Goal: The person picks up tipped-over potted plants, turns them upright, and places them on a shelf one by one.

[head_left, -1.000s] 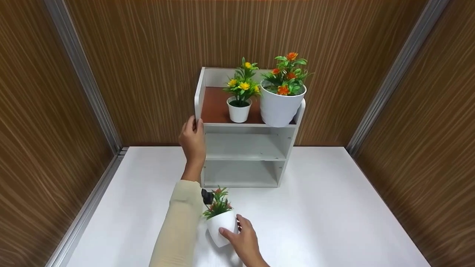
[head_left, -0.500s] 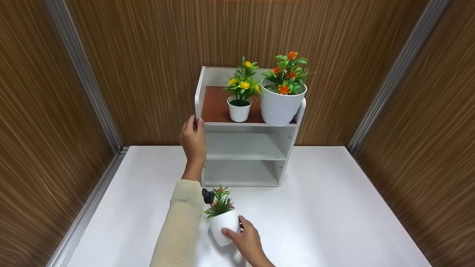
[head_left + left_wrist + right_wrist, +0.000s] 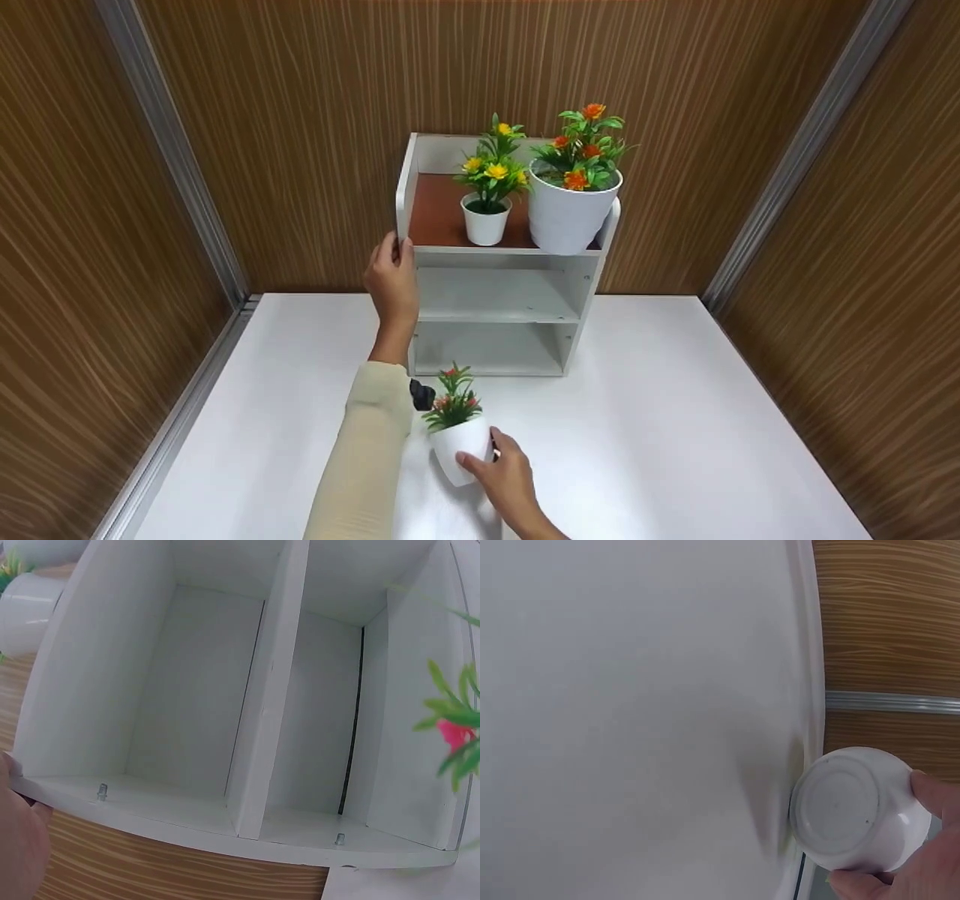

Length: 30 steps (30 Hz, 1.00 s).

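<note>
My left hand (image 3: pixel 393 281) grips the left side panel of a white shelf unit (image 3: pixel 496 323) just below its top board. In the left wrist view that hand (image 3: pixel 22 840) shows at the panel's edge. My right hand (image 3: pixel 510 480) holds a small white flowerpot (image 3: pixel 462 448) with a red-flowered plant (image 3: pixel 454 405), thumb in front and fingers behind. The pot tilts a little and hangs over the table in front of the unit. From the right wrist, the round underside of the pot (image 3: pixel 836 804) shows between thumb and fingers.
On the unit's brown top board stand a small pot with yellow flowers (image 3: pixel 486 225) and a larger white pot with orange flowers (image 3: pixel 566 217). Two lower compartments face forward. Wood-grain panels (image 3: pixel 300 150) surround the white table (image 3: pixel 660 420) at the back and sides.
The right hand has moved the flowerpot slightly up and to the right and turned it a bit more upright. The left hand keeps its hold on the shelf unit.
</note>
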{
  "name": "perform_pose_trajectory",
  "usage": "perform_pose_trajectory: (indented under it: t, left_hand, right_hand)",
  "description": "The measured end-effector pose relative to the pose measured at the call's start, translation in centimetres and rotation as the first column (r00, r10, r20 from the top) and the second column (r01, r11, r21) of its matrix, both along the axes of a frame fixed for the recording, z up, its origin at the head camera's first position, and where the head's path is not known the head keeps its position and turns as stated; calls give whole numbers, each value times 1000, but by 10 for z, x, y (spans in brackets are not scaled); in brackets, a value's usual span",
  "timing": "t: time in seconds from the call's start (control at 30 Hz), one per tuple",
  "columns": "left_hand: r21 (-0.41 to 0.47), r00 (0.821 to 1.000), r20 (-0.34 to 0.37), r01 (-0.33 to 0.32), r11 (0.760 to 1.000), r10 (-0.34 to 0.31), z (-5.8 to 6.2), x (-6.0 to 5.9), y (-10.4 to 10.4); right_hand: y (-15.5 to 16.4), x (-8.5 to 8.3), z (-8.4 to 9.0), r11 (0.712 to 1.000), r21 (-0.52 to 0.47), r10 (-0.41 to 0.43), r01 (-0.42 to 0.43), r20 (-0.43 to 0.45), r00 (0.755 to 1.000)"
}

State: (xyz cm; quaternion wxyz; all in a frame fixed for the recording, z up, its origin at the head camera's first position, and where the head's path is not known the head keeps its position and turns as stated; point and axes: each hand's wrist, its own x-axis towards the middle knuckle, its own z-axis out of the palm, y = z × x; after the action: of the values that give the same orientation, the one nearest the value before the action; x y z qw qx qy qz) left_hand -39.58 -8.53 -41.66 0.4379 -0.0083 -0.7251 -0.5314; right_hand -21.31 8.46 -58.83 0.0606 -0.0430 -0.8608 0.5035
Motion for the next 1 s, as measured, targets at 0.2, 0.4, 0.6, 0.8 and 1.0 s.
perform_pose_trajectory:
  t: [0.2,0.4,0.6,0.8,1.0]
  left_hand:
    - [-2,1000,8,2,1000,-2,0,1,0]
    - [4,1000,6,-1,1000,1,-1,1,1]
    - [11,1000,5,-3,1000,3,0,1,0]
    - [-2,1000,5,0,1000,0,0,1,1]
    - [-9,1000,1,-9,1000,9,0,1,1]
  right_hand:
    - [6,-12,-4,999,-5,-52,52,-52,997]
    - [12,-30,-8,996,1,-90,91,-118,989]
    - [13,-40,-8,996,-18,-93,91,-118,989]
    - [14,-41,-13,997,3,-71,72,-121,990]
    - [17,-35,-16,999,8,-41,42,-143,989]
